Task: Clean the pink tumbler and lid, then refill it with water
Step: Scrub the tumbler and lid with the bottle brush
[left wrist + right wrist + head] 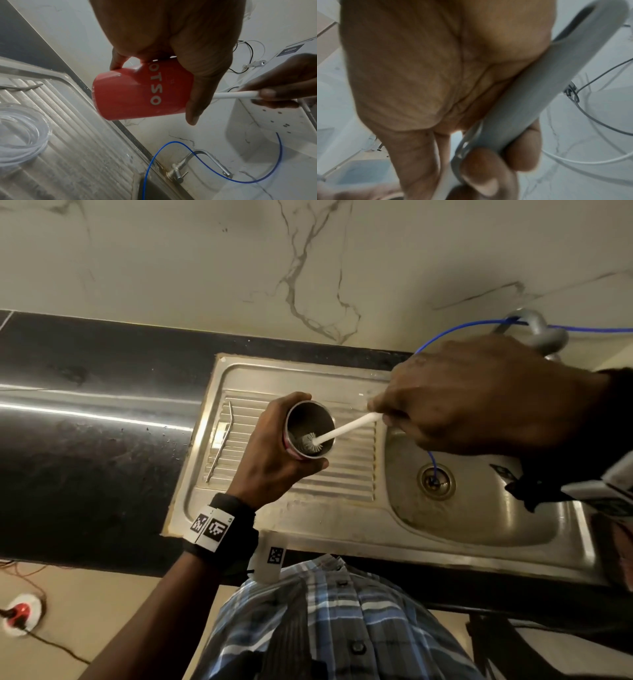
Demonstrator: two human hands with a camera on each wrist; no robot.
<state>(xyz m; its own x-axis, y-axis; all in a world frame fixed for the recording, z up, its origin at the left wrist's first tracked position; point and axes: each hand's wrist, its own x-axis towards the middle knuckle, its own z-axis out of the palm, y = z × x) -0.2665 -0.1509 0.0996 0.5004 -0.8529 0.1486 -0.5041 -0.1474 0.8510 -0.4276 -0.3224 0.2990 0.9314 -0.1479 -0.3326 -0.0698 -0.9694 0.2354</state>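
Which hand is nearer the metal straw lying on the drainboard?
Left. The left hand, gripping the tumbler, hovers just beside the metal straw; the right hand holds the brush over the basin side.

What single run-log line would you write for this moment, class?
step: scrubbing inside | left hand: grips pink tumbler, tilted | right hand: holds bottle brush, bristles inside tumbler | lid: on drainboard | refill: not yet

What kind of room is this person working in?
Most likely a home kitchen: a steel sink with a ribbed draining board is set into a dark countertop, a tap stands behind it, and marble-look tiles cover the wall.
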